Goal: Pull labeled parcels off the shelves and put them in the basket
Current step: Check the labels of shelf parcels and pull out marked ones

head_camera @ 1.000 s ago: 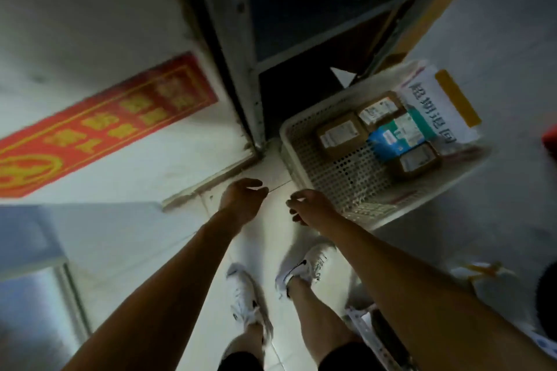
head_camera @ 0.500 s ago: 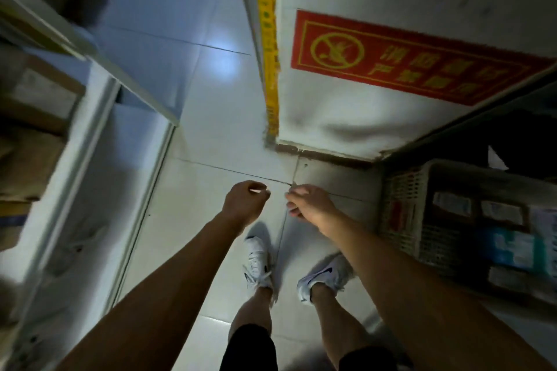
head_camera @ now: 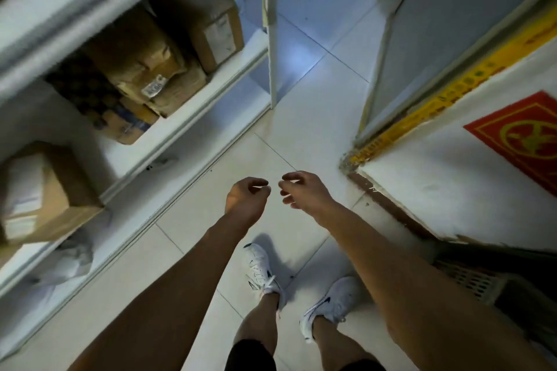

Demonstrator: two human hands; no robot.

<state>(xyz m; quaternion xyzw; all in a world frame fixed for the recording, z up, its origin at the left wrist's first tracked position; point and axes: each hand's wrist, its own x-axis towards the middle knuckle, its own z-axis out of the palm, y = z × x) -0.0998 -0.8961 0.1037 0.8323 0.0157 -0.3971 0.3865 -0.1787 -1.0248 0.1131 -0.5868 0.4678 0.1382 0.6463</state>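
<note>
Hanging loosely over the pale tiled floor, the left hand and the right hand sit just beside each other with fingers slackly curled, and neither holds anything. Left of the hands stands the white metal shelving unit, which carries the parcels. On its middle level a crumpled brown paper-wrapped parcel shows a small white label and leans against an upright brown cardboard box with a white label on its end face. A dark patterned package lies in front of them. Nearer the person on the same unit, a squat brown cardboard box bears a large white label, and a soft white poly bag rests on the level below. The cardboard boxes look stiff and moderately light, best taken by two opposite faces; the crumpled one will probably give under pressure and wants support from beneath. The perforated plastic basket is only partly visible, right of the hands and behind the right forearm.
</note>
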